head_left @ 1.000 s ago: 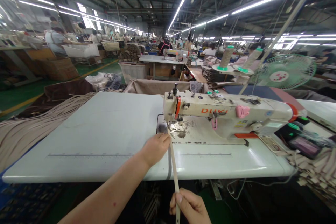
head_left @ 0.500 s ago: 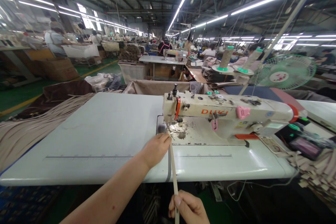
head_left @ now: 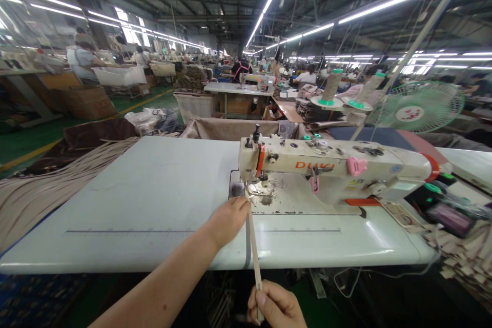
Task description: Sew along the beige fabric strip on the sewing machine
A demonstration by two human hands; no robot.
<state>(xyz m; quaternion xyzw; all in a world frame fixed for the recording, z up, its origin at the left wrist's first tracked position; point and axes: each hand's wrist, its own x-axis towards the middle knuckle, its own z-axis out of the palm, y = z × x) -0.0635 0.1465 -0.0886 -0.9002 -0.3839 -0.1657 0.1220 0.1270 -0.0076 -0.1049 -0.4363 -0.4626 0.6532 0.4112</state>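
A narrow beige strap (head_left: 253,251) runs from the needle area of the sewing machine (head_left: 307,166) down over the table's front edge. Close in front of the presser foot, my left hand (head_left: 232,216) has its fingers closed on the strap's upper part. Below the table edge, my right hand (head_left: 277,303) pinches the lower part between thumb and fingers, and a short end shows beneath the grip. Between the two hands the strap looks taut. My left fingers hide part of the strap near the needle.
The white sewing table (head_left: 165,179) carries a printed ruler line. Long beige strips (head_left: 73,179) hang at its left, and a bundle of short strips (head_left: 469,256) lies at right. Thread cones (head_left: 330,88) and a green fan (head_left: 418,107) stand behind the machine. Other people work farther back.
Both hands keep nearly the same places. Less of the strap hangs below my right hand, and its lower end now shows. The view has shifted slightly.
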